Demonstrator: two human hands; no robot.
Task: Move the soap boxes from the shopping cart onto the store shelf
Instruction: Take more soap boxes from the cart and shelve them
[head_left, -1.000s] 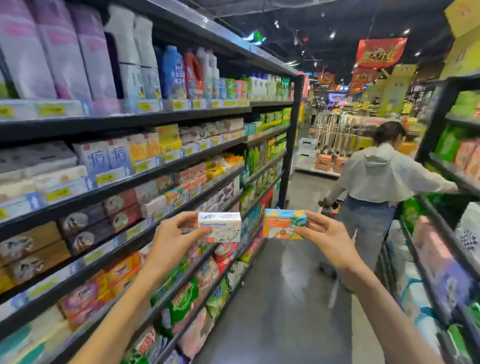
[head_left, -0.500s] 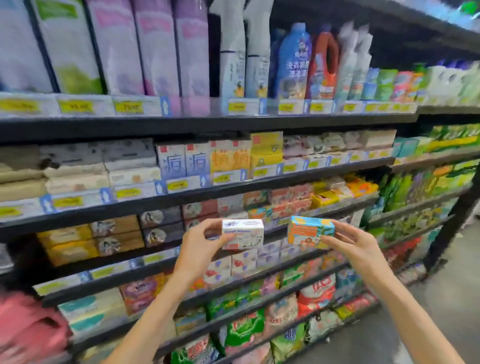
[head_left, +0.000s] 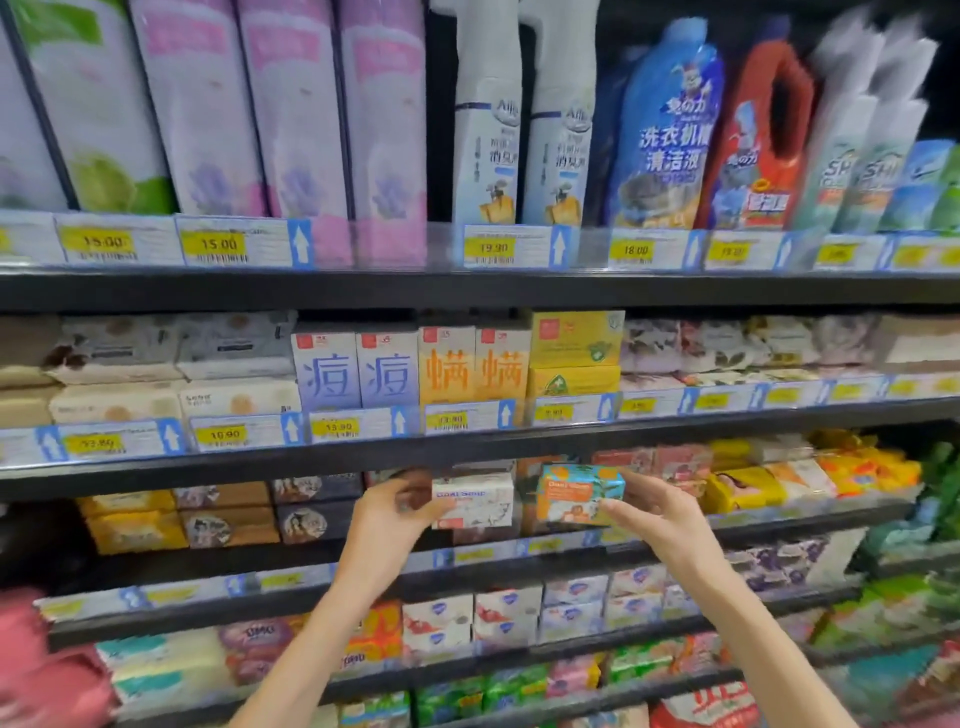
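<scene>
My left hand (head_left: 387, 525) grips a white goat-soap box (head_left: 474, 500) by its left end. My right hand (head_left: 657, 514) grips an orange and teal soap box (head_left: 579, 491) by its right end. Both boxes are held side by side at the mouth of the third shelf (head_left: 519, 551), in front of the stock there. The shopping cart is out of view.
The shelf unit fills the view. Refill bags and detergent bottles (head_left: 660, 130) stand on top. Soap boxes (head_left: 389, 374) line the second shelf. Yellow and brown boxes (head_left: 182, 514) sit left of my hands, yellow packs (head_left: 748, 483) right. Lower shelves hold more soap.
My view has turned from the aisle to face the shelves squarely. Both hands have carried the two boxes forward, up to the third shelf.
</scene>
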